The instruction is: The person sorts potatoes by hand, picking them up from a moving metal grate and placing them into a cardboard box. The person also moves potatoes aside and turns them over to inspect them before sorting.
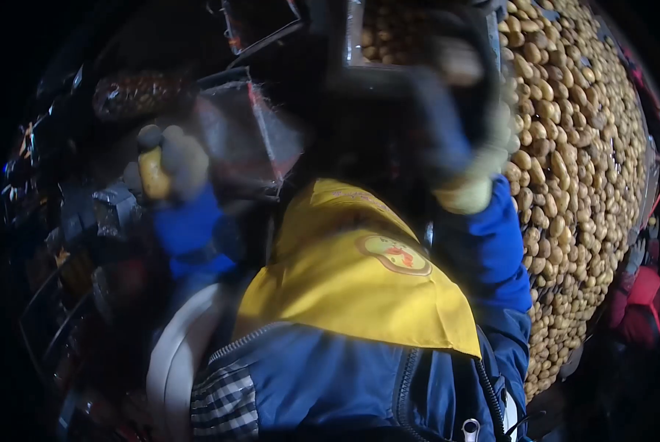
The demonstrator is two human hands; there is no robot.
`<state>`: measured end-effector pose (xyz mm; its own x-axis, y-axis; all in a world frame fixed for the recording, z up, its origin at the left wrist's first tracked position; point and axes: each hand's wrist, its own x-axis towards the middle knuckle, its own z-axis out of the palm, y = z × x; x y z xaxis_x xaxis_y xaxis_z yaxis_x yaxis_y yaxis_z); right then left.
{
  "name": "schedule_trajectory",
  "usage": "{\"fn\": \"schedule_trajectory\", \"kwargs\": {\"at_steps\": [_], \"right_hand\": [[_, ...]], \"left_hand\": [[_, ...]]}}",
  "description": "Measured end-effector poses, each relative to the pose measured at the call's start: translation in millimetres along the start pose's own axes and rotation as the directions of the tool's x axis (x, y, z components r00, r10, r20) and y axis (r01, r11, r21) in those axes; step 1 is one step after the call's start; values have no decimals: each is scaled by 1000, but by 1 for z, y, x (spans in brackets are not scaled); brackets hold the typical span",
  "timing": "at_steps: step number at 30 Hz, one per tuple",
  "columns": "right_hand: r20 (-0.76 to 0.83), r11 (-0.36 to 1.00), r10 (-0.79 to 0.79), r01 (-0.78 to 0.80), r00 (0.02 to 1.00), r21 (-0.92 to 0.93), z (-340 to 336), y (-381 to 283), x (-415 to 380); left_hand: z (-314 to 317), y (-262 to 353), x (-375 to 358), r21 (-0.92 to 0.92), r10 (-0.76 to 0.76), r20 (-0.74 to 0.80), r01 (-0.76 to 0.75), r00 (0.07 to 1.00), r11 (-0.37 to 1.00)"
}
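Observation:
My left hand [185, 163], in a grey glove, is closed around a yellow potato [154, 174] on the left side of the view. A dark crate or bag with red edging [252, 132] lies just to the right of this hand. My right hand [484, 162] wears a pale glove and reaches forward along the near edge of a broad bed of potatoes [566, 162]. Motion smears its fingers, so whether they grip anything cannot be made out.
A frame or bin holding more potatoes [392, 35] stands at the top, with a blurred blue-grey shape [440, 118] before it. A filled mesh bag [140, 94] lies at upper left. Another person in red [643, 306] is beyond the potato bed at right.

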<state>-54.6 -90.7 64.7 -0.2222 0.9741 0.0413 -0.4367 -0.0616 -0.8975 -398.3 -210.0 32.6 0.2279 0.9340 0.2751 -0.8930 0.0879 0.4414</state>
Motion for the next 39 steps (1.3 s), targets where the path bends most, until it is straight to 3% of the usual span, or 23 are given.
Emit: {"fn": "schedule_trajectory", "kwargs": {"at_steps": [1, 2, 4, 6, 7, 8, 10, 11, 13, 15, 16, 18, 19, 20, 22, 24, 25, 28, 30, 32, 35, 38, 39], "right_hand": [[498, 665, -210, 496, 842, -558, 12, 0, 16], [660, 415, -284, 710, 695, -569, 20, 26, 19], [647, 369, -139, 646, 749, -668, 28, 35, 2], [545, 368, -77, 531, 835, -763, -1, 41, -7], [535, 403, -94, 523, 840, -751, -16, 31, -10], [431, 264, -132, 450, 893, -853, -42, 41, -22], [262, 309, -135, 292, 956, -905, -88, 38, -45], [194, 208, -226, 242, 955, -948, -94, 23, -62], [111, 121, -344, 161, 933, -980, -117, 9, -96], [53, 47, -437, 82, 898, -996, -133, -7, -129], [19, 35, -459, 39, 888, -999, -142, -15, -147], [-115, 40, -585, -114, 803, -993, -164, -21, -190], [-266, 112, -604, -251, 751, -962, -178, -20, -215], [-449, 287, -622, -346, 642, -893, -191, -22, -236], [-599, 232, -559, -585, 574, -777, -208, -42, -276], [-595, 120, -662, -718, 456, -685, -265, -23, -332], [-699, 192, -605, -783, 380, -592, -259, -36, -339], [-764, 176, -552, -848, 335, -499, -271, -44, -341], [-780, 212, -515, -829, 355, -517, -248, -59, -312], [-746, 9, -405, -813, 529, -582, -247, -53, -297], [-626, -204, -386, -725, 678, -658, -231, -37, -267], [-545, 12, -397, -589, 739, -808, -215, -31, -253], [-550, 148, -336, -534, 764, -832, -209, -27, -251]], "left_hand": [[-3, 3, -12, 0, 33, -25, -33, 999, 999], [-8, 3, -22, -7, 63, -51, -64, 997, 998], [-10, -10, -23, -21, 101, -39, -101, 994, 995], [-5, -27, -14, -74, 5, -108, -13, 994, 997], [-15, -33, -9, -121, -46, -84, 35, 995, 992], [-22, -45, -4, -163, -78, -47, 70, 996, 984], [-35, -72, 10, -197, -143, -146, 113, 979, 974], [-42, -86, 21, -285, -212, -80, 182, 974, 941], [-42, -122, 37, -236, -259, -101, 229, 961, 944], [-39, -144, 61, -337, -438, -117, 380, 891, 862], [-34, -159, 75, -306, -497, -51, 460, 866, 833], [-28, -185, 88, -87, -532, -128, 525, 837, 847], [-17, -195, 96, -81, -560, -106, 554, 822, 829], [0, -205, 104, -4, -598, -176, 607, 782, 795], [22, -226, 117, 82, -634, -234, 665, 737, 742], [37, -247, 128, 3, -723, -259, 749, 641, 663], [45, -256, 134, 3, -759, -174, 771, 627, 637], [50, -278, 141, 106, -801, -144, 814, 581, 571], [60, -292, 142, 95, -817, -131, 827, 562, 554], [69, -300, 143, 78, -816, -180, 835, 550, 545], [73, -307, 152, 106, -852, -125, 861, 508, 498], [83, -315, 160, 148, -869, -202, 891, 452, 429], [80, -321, 159, 144, -872, -203, 894, 446, 424]]}}
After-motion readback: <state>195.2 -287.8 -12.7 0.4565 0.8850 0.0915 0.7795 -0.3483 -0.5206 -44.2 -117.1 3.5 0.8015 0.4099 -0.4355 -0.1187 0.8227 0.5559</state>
